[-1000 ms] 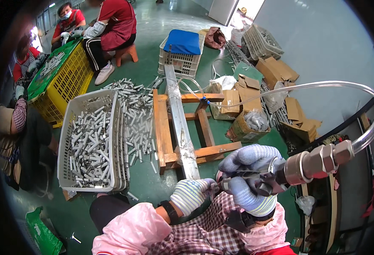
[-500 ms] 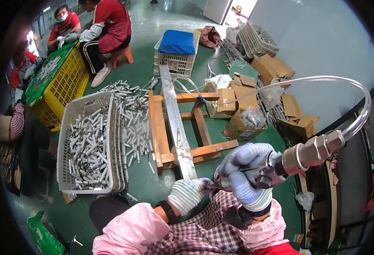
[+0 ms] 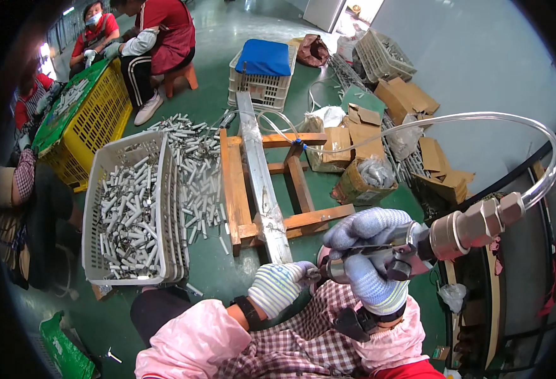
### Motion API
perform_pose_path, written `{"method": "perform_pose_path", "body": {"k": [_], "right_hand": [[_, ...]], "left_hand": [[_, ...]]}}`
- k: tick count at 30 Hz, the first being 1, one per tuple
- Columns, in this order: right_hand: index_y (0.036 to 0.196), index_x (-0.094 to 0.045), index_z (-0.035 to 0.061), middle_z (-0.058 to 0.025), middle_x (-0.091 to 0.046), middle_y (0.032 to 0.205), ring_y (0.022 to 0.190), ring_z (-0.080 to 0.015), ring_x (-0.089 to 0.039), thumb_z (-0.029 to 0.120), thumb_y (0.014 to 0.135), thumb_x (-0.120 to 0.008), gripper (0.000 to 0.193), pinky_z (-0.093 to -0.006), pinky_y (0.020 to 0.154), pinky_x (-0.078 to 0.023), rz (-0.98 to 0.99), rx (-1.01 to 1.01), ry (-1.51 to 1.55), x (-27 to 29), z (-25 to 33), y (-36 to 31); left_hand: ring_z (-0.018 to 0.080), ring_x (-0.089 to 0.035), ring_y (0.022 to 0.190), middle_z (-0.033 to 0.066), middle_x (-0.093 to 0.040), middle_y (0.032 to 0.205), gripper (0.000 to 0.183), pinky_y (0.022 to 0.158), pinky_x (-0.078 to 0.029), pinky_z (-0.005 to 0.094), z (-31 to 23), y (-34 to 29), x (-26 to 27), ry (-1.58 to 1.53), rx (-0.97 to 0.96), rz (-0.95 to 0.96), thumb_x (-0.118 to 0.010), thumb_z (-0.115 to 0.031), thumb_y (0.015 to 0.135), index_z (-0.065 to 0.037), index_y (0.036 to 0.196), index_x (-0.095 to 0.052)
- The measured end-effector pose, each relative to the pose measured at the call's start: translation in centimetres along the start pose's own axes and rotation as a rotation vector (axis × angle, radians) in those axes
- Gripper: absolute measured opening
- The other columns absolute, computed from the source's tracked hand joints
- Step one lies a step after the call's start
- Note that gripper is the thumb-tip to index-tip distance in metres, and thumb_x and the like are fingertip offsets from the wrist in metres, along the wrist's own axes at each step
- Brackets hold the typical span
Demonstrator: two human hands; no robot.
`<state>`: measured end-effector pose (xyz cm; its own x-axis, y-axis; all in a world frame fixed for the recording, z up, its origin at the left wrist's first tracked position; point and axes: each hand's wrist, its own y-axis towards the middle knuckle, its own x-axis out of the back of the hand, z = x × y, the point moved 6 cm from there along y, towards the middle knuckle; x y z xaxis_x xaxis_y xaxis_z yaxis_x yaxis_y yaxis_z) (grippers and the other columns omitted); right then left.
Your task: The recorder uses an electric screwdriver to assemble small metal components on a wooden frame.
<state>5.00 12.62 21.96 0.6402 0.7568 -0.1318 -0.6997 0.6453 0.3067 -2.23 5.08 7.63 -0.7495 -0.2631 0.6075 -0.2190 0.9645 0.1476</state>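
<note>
Gloves covered both hands. The right hand (image 3: 369, 259) was clamped around a metal air tool (image 3: 417, 246), whose brass fitting (image 3: 477, 224) stuck out to the right of the hand and fed a clear hose (image 3: 480, 117) arcing up and away. The left hand (image 3: 281, 285), just beside the right, pinched a small metal piece (image 3: 316, 273) against the tool's nose; its fingers were closed. Ahead of both hands ran a long metal rail (image 3: 259, 170) on a wooden frame (image 3: 233, 189). Farther left of the left hand stood a white crate (image 3: 94, 208) filled with grey tubes (image 3: 129, 221).
</note>
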Motion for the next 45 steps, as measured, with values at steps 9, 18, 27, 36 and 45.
{"method": "perform_pose_path", "body": {"k": [9,18,27,36,45], "right_hand": [[0.108,-0.047,0.0002,-0.0102,-0.064,0.089,0.082,-0.0169,-0.064,-0.008,0.075,-0.064,0.038,-0.0296,0.074,-0.054,0.159,0.085,-0.155,-0.8,0.1,0.0],[0.113,-0.044,0.0006,-0.0120,-0.061,0.103,0.094,-0.0169,-0.063,-0.007,0.075,-0.065,0.044,-0.0301,0.083,-0.053,0.135,0.081,0.095,-0.4,-0.3,-0.3],[0.109,-0.047,0.0016,-0.0072,-0.063,0.078,0.072,-0.0136,-0.064,-0.006,0.075,-0.066,0.040,-0.0277,0.067,-0.054,0.072,0.056,-0.138,-0.1,-1.2,-0.1],[0.111,-0.047,0.0006,-0.0114,-0.063,0.099,0.094,-0.0166,-0.063,-0.005,0.073,-0.067,0.043,-0.0295,0.085,-0.052,0.119,-0.038,0.137,-0.9,-0.1,-0.5],[0.111,-0.047,0.0006,-0.0111,-0.063,0.098,0.093,-0.0166,-0.064,-0.004,0.073,-0.068,0.043,-0.0293,0.083,-0.053,0.075,0.022,0.098,0.0,-0.7,-0.4]], "left_hand": [[0.0310,-0.064,0.075,0.0117,-0.066,0.083,0.017,0.064,-0.051,0.0361,-0.1,-0.2,0.3,-0.056,-0.046,-0.023,-0.059,-0.024,0.087,-0.012,0.096,-0.065],[0.0322,-0.064,0.073,0.0149,-0.065,0.080,0.021,0.062,-0.051,0.0390,1.1,-0.1,-0.9,0.021,-0.020,0.010,-0.059,-0.030,0.086,-0.012,0.095,-0.065],[0.0312,-0.064,0.074,0.0110,-0.066,0.083,0.017,0.064,-0.052,0.0365,-0.4,-0.2,0.3,0.001,-0.040,0.004,-0.062,-0.024,0.085,-0.012,0.097,-0.065],[0.0313,-0.064,0.075,0.0121,-0.066,0.083,0.017,0.065,-0.052,0.0361,0.3,-0.2,-0.2,-0.061,-0.032,-0.028,-0.062,-0.024,0.085,-0.012,0.096,-0.066],[0.0314,-0.064,0.074,0.0123,-0.065,0.083,0.020,0.064,-0.051,0.0374,-0.1,0.1,0.1,0.003,0.001,0.008,-0.061,-0.029,0.085,-0.012,0.096,-0.065]]}}
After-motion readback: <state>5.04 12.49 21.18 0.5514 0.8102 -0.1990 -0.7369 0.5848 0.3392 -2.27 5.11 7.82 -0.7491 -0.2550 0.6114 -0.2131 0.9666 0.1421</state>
